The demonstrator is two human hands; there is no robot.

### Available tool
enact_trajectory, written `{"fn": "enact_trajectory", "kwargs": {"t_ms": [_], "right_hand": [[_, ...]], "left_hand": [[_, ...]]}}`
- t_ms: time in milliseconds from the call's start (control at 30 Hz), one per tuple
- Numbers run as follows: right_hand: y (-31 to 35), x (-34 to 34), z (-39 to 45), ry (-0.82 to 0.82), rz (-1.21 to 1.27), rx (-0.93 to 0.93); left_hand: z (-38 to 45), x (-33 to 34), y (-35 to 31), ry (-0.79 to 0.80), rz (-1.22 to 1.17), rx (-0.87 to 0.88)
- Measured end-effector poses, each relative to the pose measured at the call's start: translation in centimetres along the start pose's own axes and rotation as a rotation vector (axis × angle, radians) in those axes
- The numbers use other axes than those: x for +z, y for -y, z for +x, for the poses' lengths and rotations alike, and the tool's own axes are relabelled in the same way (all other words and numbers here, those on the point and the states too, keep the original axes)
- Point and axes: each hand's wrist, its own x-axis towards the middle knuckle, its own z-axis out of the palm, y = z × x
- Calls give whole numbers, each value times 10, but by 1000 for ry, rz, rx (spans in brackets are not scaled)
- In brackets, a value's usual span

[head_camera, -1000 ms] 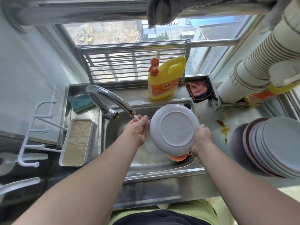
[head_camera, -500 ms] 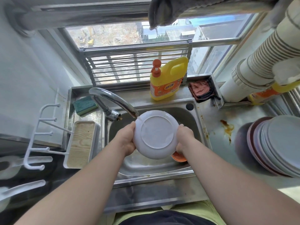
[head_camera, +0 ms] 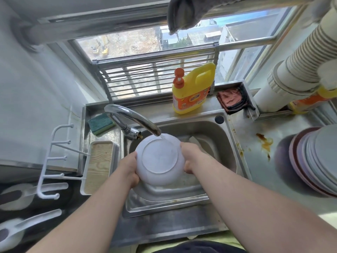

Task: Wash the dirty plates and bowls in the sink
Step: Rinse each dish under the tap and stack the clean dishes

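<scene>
A white plate (head_camera: pixel 159 158) is held bottom-up over the steel sink (head_camera: pixel 224 136), its far rim under the faucet spout (head_camera: pixel 134 118). Water runs from the spout onto that rim. My left hand (head_camera: pixel 129 168) grips the plate's left edge and my right hand (head_camera: pixel 190 157) grips its right edge. Whatever lies in the basin below the plate is hidden. A stack of plates (head_camera: pixel 317 159) leans on the counter at the right.
A yellow detergent bottle (head_camera: pixel 191 90) stands behind the sink, with a green sponge (head_camera: pixel 100 123) at the back left and a red cloth (head_camera: pixel 230 99) at the back right. Left of the basin sits a wood-lined tray (head_camera: pixel 97 167). Brown sauce stains (head_camera: pixel 265 141) mark the right counter.
The plate moved left from my right hand alone to both hands, then under the spout. Water now falls on its rim. The orange item in the basin is now hidden.
</scene>
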Motion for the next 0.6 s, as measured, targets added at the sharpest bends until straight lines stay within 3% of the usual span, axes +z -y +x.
{"fn": "enact_trajectory", "kwargs": {"t_ms": [167,400,500,600], "right_hand": [[5,-17,24,-20,14,-80],[36,-32,-66,-139,-141,-479],[36,-53,-67,-184,-49,-475],[32,-71,-68,-170,183,-337]], "left_hand": [[-14,15,19,18,-56,-131],[-34,60,8,221,-44,-212],[-44,74,3,292,-42,-207],[-49,84,-2,296,-33,-122]]}}
